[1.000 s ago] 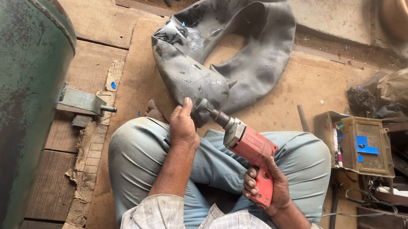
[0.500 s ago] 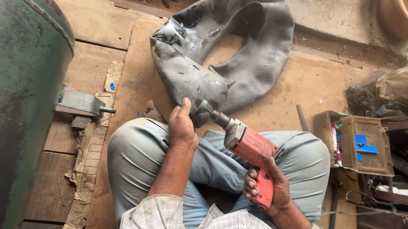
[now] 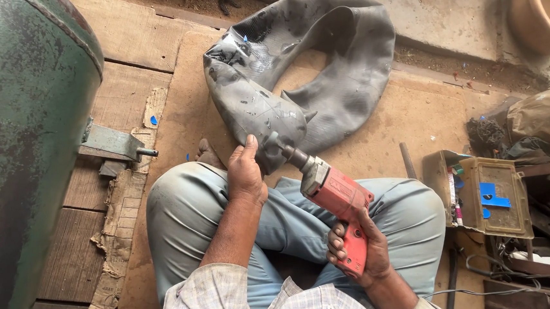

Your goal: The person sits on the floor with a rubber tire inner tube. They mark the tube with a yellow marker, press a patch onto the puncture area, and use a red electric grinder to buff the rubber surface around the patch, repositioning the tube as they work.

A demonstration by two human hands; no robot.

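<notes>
Hands worked at the inner tube (image 3: 321, 74): left hand (image 3: 246, 174) pinned its near fold, right hand (image 3: 359, 248) gripped the red drill (image 3: 333, 199); steadier pressure seemed advisable.

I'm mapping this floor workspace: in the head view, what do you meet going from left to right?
Green tank → left hand on the grey inner tube → red power drill, gripped by the right hand → open tool box → tan pot.
</notes>
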